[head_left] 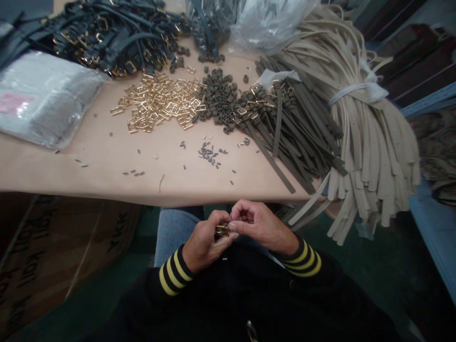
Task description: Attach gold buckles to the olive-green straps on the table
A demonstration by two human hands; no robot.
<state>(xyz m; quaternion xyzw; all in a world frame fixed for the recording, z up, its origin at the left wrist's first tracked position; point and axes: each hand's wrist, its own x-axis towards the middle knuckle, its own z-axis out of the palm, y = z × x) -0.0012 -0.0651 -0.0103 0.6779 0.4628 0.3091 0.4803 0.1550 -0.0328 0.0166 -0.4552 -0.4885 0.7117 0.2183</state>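
Over my lap, just off the table edge, my left hand (pixel 204 241) is closed around a gold buckle (pixel 222 231). Some dark pieces show beside the buckle, too small to make out. My right hand (pixel 261 229) meets it from the other side, thumb and fingertips pinched together at the buckle's edge. Whatever lies in that pinch is hidden. On the table ahead are a heap of gold buckles (pixel 160 99), a pile of olive strap loops (pixel 219 97) and scattered small metal pieces (pixel 210 154).
Olive straps with buckles (pixel 302 137) lie at the right, beside a tied bundle of beige straps (pixel 377 137). Dark straps (pixel 121 35) are heaped at the back left. A plastic-wrapped package (pixel 46 102) rests at the left, and a cardboard box (pixel 64 251) stands below the table.
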